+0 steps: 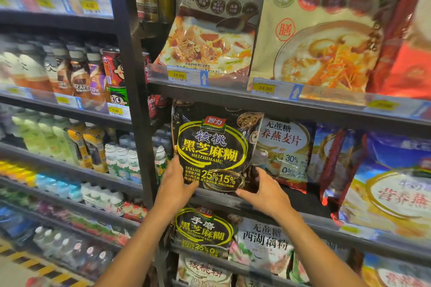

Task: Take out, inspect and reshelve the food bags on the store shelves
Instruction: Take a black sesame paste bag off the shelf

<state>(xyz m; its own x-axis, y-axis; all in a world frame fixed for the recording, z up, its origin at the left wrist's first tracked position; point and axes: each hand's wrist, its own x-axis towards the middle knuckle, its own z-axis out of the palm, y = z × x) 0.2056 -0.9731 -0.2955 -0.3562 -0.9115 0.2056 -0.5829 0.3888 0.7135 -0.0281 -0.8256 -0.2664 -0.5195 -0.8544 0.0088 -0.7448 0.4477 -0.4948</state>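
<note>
The black bag [214, 147] stands upright at centre frame, long axis vertical, base at the lip of the shelf [303, 204], with the oat bag [285, 147] just beside it toward frame right. The left hand [176, 179] pinches its lower-left corner, thumb on the front; the right hand [265, 191] clamps the lower-right corner, fingers curled round the edge. Both hands grip equally low, so the bag's bulk lies above the fingers.

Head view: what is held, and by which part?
The black sesame bag, by its bottom corners: left hand at the left one, right hand at the right.
</note>
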